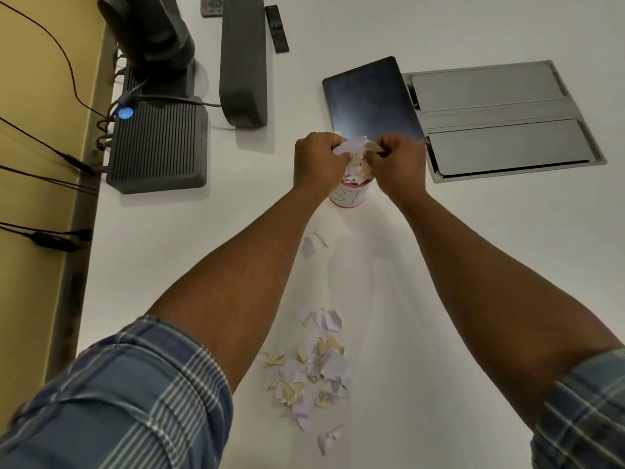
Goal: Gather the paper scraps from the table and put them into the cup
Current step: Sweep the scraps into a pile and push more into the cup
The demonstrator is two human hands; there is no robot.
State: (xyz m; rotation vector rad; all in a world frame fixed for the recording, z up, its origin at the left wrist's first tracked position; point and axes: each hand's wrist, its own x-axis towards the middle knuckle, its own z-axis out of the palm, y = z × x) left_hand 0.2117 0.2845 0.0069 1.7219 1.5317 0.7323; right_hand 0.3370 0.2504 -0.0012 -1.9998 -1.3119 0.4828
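holding a bunch of paper scraps (353,148) over the cup (350,194), left hand (319,160) and right hand (397,162) with fingers curled closed on the bunch, cup upright on the white table (439,282), loose scrap pile (313,367) nearer the person, dark tablet (370,96) behind the hands

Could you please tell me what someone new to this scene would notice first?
Both hands, left hand and right hand, meet mid-table, pinching scraps above a red-rimmed cup already stuffed with paper. Nearer the person, a pile of lilac and yellow scraps lies on the white table. A dark tablet lies just beyond the hands.
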